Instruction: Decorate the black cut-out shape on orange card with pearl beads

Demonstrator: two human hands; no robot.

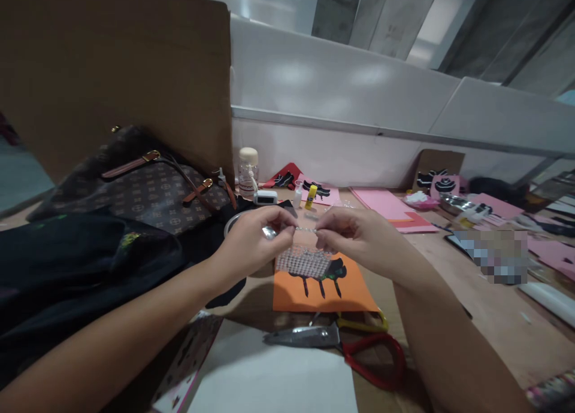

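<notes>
My left hand [265,236] and my right hand [344,233] are both closed in a pinch, face to face above the table. Between their fingertips runs a short, thin strip of clear rhinestones [306,229]. Just beneath it is a sheet of rhinestones [305,262] in rows; I cannot tell whether it lies down or hangs from the fingers. Behind and under that sheet lies an orange sheet of paper [287,296] with a black, shiny cut-out shape [339,272] on it. A small silvery dish [231,223] is partly hidden by my left hand.
Large scissors [305,336] with red and yellow handles lie on white paper [274,377] nearest me. A brown patterned bag [166,197] and dark cloth [81,269] fill the left. Behind stand a bottle [248,167] and a yellow glue stick [311,196]. Pink paper [381,203] lies right.
</notes>
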